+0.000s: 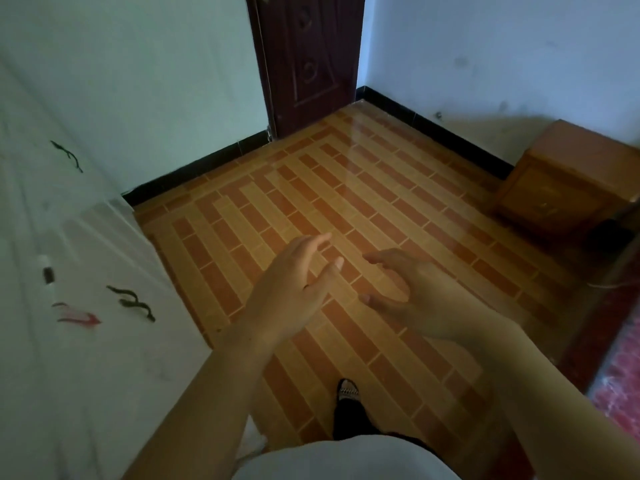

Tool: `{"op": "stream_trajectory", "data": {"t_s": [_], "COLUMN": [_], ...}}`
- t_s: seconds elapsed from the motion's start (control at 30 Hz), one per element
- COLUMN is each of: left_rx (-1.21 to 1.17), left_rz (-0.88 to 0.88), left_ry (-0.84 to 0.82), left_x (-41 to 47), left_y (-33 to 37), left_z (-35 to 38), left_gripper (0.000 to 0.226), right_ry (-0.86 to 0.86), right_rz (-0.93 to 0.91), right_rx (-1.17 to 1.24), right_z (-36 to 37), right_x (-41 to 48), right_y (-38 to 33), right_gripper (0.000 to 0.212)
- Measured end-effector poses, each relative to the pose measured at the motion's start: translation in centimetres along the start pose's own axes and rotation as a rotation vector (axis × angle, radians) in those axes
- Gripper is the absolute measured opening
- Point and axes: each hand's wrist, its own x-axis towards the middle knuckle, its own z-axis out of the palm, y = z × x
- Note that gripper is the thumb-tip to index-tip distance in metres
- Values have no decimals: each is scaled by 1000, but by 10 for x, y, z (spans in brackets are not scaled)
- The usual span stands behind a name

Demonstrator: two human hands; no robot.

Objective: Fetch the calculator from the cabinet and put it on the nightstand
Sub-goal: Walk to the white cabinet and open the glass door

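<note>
Glossy orange-and-tan tiled floor point(363, 188) catching a pale sheen toward twelve o'clock. Dark brown carved wooden door point(308, 60) at twelve, smooth with a dull lustre. Orange-brown wooden nightstand point(568, 181) at two o'clock, lightly polished. White smooth-painted cabinet point(69, 306) at nine, matt. Pale walls point(502, 57) matt, scuffed. Red patterned cloth point(620, 372) at four.

Cabinet point(69, 271) left, nightstand point(568, 188) right, door point(308, 60) probably behind.

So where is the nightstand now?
In the head view, the nightstand stands at the far right, on the tiled floor against the white wall, beyond the right hand.
</note>
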Motion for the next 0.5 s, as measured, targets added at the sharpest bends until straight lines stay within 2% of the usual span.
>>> {"op": "stream_trajectory", "data": {"t_s": [0.23,0.5], "left_rx": [58,52], "left_rz": [-106,-190], "left_ry": [122,264], "left_x": [112,189], "left_y": [-18,-65], "left_z": [-37,-98], "left_gripper": [51,55], "right_ry": [-85,-175], "right_rz": [-83,-249], "right_rx": [-78,-32], "right_z": [-49,-74], "right_x": [127,267], "right_y": [25,2], "right_gripper": [63,64]}}
